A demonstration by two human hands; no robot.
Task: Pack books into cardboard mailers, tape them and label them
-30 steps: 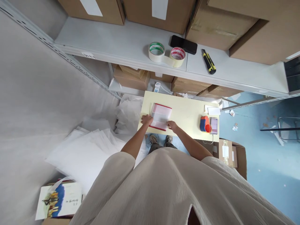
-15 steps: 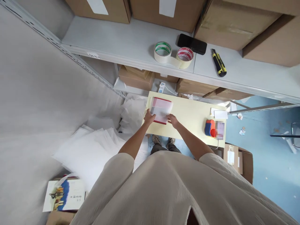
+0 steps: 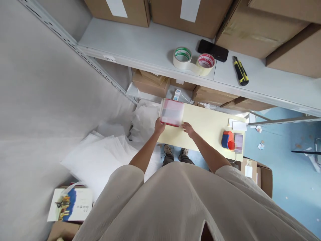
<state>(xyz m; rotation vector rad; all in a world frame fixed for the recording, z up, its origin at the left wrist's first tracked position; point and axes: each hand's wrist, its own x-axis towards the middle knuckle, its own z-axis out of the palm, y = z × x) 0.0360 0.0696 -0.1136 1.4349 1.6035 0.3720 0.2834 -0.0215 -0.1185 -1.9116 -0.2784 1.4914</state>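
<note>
A flat, rectangular, book-like item with red edges [image 3: 173, 112] lies at the left end of the pale yellow table [image 3: 200, 130], covered by a translucent whitish wrap. My left hand [image 3: 159, 126] grips its near left corner, thumb on top. Just off the near right corner is my right hand [image 3: 188, 129], its fingers apart and nothing in them. Thin white foam-like sheets [image 3: 144, 120] are heaped against the table's left end.
Above the table runs a grey shelf [image 3: 140, 43] with two tape rolls [image 3: 182, 58], a black phone [image 3: 213, 50], a utility knife [image 3: 240, 71] and cardboard boxes [image 3: 188, 20]. An orange-and-blue tape dispenser [image 3: 227, 140] stands at the table's right end. More white sheets [image 3: 100, 155] lie left.
The wrapped item has shifted away from me, toward the table's far edge. My right hand has let go of its right side and moved slightly off; my left hand stays on it.
</note>
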